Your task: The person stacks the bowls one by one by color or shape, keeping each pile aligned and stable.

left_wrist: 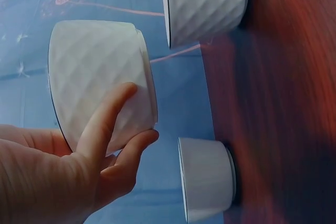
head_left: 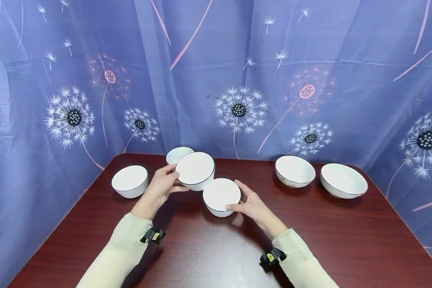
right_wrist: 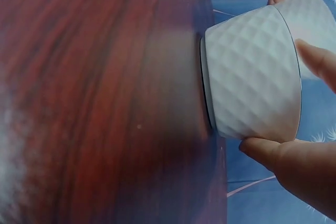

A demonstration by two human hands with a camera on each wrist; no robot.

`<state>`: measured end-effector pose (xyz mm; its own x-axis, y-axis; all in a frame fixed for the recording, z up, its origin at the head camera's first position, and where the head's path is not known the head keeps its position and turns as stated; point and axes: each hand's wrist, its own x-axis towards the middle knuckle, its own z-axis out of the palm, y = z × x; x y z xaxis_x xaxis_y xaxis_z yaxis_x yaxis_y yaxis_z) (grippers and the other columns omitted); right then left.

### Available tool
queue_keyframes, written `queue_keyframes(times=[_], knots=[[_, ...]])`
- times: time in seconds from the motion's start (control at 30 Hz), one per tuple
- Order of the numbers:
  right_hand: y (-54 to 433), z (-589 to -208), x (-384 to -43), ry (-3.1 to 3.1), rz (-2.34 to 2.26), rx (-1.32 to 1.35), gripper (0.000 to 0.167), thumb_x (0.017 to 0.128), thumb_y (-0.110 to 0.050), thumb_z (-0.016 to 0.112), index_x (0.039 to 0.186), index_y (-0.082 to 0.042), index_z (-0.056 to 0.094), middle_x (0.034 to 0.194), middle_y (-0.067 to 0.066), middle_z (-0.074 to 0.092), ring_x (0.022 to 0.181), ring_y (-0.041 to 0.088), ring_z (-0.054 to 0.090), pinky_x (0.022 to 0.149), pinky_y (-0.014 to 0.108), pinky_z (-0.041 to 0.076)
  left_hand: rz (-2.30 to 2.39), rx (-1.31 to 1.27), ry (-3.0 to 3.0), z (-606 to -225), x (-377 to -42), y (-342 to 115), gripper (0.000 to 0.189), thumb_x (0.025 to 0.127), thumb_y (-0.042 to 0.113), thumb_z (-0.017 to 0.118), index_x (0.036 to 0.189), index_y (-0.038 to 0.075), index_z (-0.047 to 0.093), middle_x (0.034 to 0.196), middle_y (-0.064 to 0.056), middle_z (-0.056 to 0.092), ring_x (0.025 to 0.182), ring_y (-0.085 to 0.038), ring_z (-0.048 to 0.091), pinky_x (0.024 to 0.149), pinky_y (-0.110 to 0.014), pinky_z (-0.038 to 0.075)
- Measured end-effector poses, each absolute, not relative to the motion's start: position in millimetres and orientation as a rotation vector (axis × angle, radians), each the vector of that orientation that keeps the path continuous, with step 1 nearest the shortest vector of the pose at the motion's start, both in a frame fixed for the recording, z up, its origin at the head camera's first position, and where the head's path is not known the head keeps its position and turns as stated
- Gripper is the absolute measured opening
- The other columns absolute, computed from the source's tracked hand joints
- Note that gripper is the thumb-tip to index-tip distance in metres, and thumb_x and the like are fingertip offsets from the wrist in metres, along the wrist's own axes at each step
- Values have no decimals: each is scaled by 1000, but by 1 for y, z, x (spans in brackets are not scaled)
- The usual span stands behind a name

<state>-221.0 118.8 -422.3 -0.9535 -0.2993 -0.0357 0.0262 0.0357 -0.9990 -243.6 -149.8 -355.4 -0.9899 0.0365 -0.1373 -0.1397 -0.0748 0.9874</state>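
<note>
My left hand (head_left: 162, 184) grips a white bowl (head_left: 195, 169) by its left side, thumb at the rim and fingers under the wall. In the left wrist view this bowl (left_wrist: 97, 77) hangs above the table, its outside embossed with diamonds. My right hand (head_left: 252, 206) holds a second white bowl (head_left: 221, 195) of the same pattern, thumb and fingers spread across its right side. The right wrist view has the base of this bowl (right_wrist: 252, 74) right at the tabletop. From the head, the left bowl's lower edge overlaps the right bowl's rim.
A ribbed white bowl (head_left: 130, 182) stands at the table's left, and a small one (head_left: 178, 154) sits behind the raised bowl. Two wider bowls with patterned outsides, one (head_left: 295, 171) beside the other (head_left: 343, 181), stand at the back right. A blue curtain (head_left: 201, 100) hangs behind the brown table (head_left: 201, 256).
</note>
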Motion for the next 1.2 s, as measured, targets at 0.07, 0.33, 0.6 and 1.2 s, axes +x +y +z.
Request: queue_keyframes(times=[0.07, 0.33, 0.6, 1.2], knots=[[118, -423, -221, 2063, -2010, -272, 95, 75, 4, 75, 151, 1, 20, 152, 21, 29, 139, 31, 30, 114, 45, 28, 2205, -104, 2048, -356, -244, -146, 49, 94, -6, 36, 143, -7, 37, 131, -30, 42, 72, -15, 65, 76, -45, 59], [122, -422, -219, 2009, -1998, -308, 101, 72, 7, 76, 152, 0, 15, 151, 23, 27, 138, 33, 28, 116, 44, 23, 2152, -72, 2071, -357, -246, -132, 47, 94, -5, 40, 141, -6, 41, 128, -28, 46, 73, -18, 64, 67, -39, 61], [123, -423, -220, 1985, -1995, -348, 101, 73, 7, 75, 152, 1, 13, 150, 25, 29, 137, 35, 32, 115, 45, 25, 2128, -68, 2067, -358, -247, -123, 51, 91, -7, 41, 142, -4, 41, 125, -28, 49, 69, -18, 63, 64, -38, 61], [124, -423, -221, 1975, -1992, -346, 98, 74, 6, 75, 152, -4, 16, 146, 26, 34, 133, 36, 37, 112, 46, 32, 2078, -21, 2060, -367, -247, -109, 48, 92, -7, 41, 140, -5, 43, 107, -23, 55, 69, -18, 64, 61, -37, 61]])
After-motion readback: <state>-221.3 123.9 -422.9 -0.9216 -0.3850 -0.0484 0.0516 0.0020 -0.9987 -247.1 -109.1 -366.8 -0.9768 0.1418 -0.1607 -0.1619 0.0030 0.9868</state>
